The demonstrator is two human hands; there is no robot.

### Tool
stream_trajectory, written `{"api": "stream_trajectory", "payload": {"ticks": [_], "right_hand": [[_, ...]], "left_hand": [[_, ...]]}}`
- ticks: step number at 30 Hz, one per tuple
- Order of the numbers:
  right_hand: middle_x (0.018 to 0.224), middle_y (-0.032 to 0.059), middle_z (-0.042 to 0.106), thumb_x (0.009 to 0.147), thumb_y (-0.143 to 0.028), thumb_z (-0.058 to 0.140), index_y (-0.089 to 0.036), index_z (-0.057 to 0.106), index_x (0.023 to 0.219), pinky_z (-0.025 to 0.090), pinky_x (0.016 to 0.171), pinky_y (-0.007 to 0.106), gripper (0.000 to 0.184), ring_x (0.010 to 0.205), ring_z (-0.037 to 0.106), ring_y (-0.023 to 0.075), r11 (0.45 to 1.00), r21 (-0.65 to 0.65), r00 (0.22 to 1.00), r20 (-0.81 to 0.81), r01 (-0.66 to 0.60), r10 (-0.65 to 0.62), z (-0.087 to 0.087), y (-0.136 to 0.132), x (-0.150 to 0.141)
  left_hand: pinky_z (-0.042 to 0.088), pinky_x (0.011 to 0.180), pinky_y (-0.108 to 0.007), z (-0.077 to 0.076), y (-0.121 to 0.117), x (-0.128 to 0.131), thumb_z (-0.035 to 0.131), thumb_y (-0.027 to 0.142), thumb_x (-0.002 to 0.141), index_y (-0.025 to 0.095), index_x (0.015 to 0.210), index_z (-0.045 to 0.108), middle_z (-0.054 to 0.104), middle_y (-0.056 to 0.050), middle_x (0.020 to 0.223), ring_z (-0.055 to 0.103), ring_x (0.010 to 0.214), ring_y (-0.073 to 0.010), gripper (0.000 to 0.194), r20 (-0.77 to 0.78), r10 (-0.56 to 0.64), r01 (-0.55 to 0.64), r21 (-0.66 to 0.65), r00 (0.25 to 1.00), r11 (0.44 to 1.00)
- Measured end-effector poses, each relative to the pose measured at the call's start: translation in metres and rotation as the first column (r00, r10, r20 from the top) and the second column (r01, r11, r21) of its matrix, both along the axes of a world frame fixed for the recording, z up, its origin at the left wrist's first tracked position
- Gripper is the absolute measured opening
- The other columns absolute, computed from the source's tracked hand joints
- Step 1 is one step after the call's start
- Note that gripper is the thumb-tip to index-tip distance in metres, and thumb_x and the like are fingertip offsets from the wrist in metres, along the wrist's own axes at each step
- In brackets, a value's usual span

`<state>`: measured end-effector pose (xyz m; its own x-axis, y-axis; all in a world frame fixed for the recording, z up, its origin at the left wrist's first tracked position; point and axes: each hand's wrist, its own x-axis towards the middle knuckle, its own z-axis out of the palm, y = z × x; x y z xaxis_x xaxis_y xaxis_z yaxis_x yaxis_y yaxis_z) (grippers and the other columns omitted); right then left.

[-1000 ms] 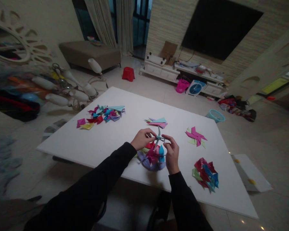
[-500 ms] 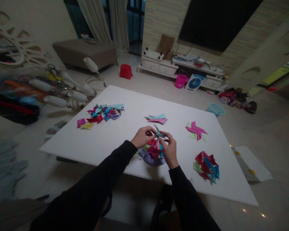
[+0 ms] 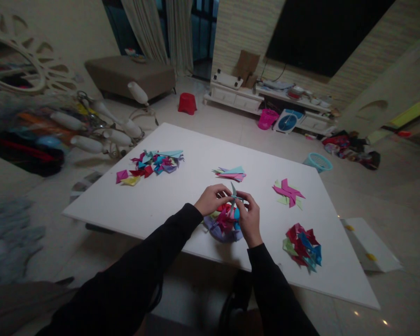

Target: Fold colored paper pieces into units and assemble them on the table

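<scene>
My left hand and my right hand meet above the near middle of the white table. Between their fingertips they pinch a teal folded paper piece with thin points, one sticking upward. Its finer folds are too small to make out. Below my hands lies a pile of colourful folded papers, red, purple, green and blue, partly covered by my fingers. Just beyond is a fanned stack of flat folded strips, teal and pink on top.
Folded paper pieces are heaped at the table's left. On the right are crossed pink and green strips and another multicoloured pile. Past the table stand a red stool, a pink basket and a blue basket.
The whole scene has shifted slightly right as the camera turned. My fingers have changed position a little on the teal folded paper, which stays held between both hands.
</scene>
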<state>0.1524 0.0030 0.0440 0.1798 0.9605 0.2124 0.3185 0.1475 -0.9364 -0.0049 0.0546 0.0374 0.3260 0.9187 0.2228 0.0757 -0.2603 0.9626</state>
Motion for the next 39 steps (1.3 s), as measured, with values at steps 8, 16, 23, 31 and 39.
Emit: {"api": "stream_trajectory", "payload": {"ticks": [8, 16, 23, 31, 39], "right_hand": [[0.111, 0.0086, 0.070, 0.089, -0.038, 0.058, -0.020, 0.070, 0.104, 0.046, 0.084, 0.036, 0.027, 0.103, 0.061, 0.0238, 0.998, 0.040, 0.991, -0.127, 0.057, -0.051, 0.004, 0.004, 0.013], [0.124, 0.0059, 0.064, 0.078, -0.032, 0.069, -0.026, 0.069, 0.106, 0.044, 0.099, 0.040, 0.029, 0.118, 0.056, 0.0257, 0.956, 0.016, 0.889, -0.362, -0.293, 0.279, 0.005, 0.006, 0.020], [0.117, 0.0068, 0.061, 0.075, -0.036, 0.077, -0.023, 0.071, 0.074, 0.049, 0.090, 0.038, 0.015, 0.113, 0.057, 0.0269, 0.856, -0.056, 0.812, -0.353, -0.515, 0.465, 0.021, -0.006, 0.018], [0.113, 0.0061, 0.060, 0.078, -0.040, 0.075, -0.022, 0.066, 0.068, 0.047, 0.091, 0.038, 0.022, 0.108, 0.057, 0.0249, 0.853, -0.044, 0.811, -0.338, -0.521, 0.478, 0.018, -0.006, 0.014], [0.113, 0.0058, 0.061, 0.074, -0.041, 0.074, -0.022, 0.064, 0.068, 0.047, 0.090, 0.040, 0.022, 0.100, 0.059, 0.0243, 0.874, -0.017, 0.771, -0.478, -0.486, 0.420, 0.015, -0.004, 0.002]], "left_hand": [[0.048, 0.070, -0.027, 0.003, 0.008, -0.012, 0.080, 0.042, 0.075, 0.012, 0.081, 0.072, 0.067, -0.007, 0.082, 0.060, 0.073, -0.0143, 0.032, 0.108, -0.204, 0.213, -0.074, 0.973, 0.974], [0.047, 0.071, -0.028, 0.003, 0.010, -0.023, 0.086, 0.054, 0.063, 0.011, 0.073, 0.071, 0.065, -0.005, 0.075, 0.059, 0.072, -0.0152, 0.046, 0.250, -0.485, 0.543, -0.290, 0.838, 0.788], [0.049, 0.071, -0.028, 0.002, 0.007, -0.024, 0.089, 0.049, 0.061, 0.012, 0.070, 0.071, 0.067, -0.005, 0.073, 0.061, 0.071, -0.0155, 0.042, 0.249, -0.546, 0.600, -0.351, 0.800, 0.719], [0.050, 0.074, -0.026, 0.013, 0.006, -0.026, 0.091, 0.045, 0.058, 0.013, 0.068, 0.071, 0.070, -0.004, 0.074, 0.064, 0.071, -0.0141, 0.039, 0.259, -0.561, 0.617, -0.382, 0.786, 0.688], [0.050, 0.070, -0.026, 0.008, 0.005, -0.017, 0.094, 0.049, 0.050, 0.012, 0.060, 0.066, 0.067, -0.003, 0.071, 0.063, 0.068, -0.0136, 0.047, 0.332, -0.473, 0.577, -0.422, 0.816, 0.699]]}}
